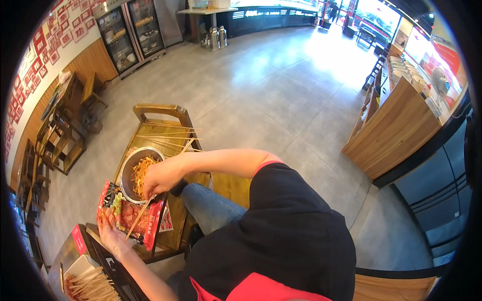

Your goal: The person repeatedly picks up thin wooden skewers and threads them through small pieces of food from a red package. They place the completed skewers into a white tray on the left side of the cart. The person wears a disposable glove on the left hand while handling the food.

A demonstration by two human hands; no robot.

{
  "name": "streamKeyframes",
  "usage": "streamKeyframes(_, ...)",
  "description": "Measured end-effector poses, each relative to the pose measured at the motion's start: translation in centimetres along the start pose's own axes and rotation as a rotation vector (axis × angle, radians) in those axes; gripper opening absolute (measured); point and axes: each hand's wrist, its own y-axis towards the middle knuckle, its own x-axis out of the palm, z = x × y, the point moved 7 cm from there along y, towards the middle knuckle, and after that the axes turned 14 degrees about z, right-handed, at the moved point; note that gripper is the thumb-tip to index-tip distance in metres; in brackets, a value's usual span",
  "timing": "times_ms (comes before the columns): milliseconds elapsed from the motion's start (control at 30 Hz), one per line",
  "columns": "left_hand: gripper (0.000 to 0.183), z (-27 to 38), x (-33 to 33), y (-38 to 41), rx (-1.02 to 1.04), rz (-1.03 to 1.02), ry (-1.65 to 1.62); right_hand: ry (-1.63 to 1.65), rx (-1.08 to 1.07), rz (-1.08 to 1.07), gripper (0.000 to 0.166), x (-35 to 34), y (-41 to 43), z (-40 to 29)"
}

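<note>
My right hand (162,178) reaches over the rim of a metal bowl (123,183) and pinches a thin wooden skewer (138,219). The skewer slants down across an opened red and black food packet (152,230). Inside the packet lies reddish food (134,217), with some greenish food at its left. My left hand (112,235), in a clear plastic glove, is at the packet's left edge, its fingertips stained orange; what lies under them is hidden. Orange-yellow food strips (143,171) partly fill the bowl, which stands on a wooden bench (165,129).
Several loose skewers (169,137) lie on the bench, some sticking past its right edge. A white tray (81,265) of skewered food (88,286) stands at lower left, beside a red card (78,239). My jeans-clad leg (211,203) is right of the bench.
</note>
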Motion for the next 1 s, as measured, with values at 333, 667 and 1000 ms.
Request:
streamKeyframes(333, 0.028, -4.2, 8.9, -7.3, -0.292, -0.173, -0.054, 0.036, -0.026, 0.105, 0.016, 3.3, 2.1, -0.4)
streamKeyframes(667, 0.023, -1.9, 9.2, -8.4, -0.061, -0.232, 0.142, -0.282, -0.081, 0.333, 0.015, -1.9, 4.5, 0.7)
streamKeyframes(1000, 0.025, -1.3, 8.8, -8.9, 0.002, -0.303, 0.135, -0.329, -0.084, 0.222, 0.014, -0.1, 4.4, 0.7)
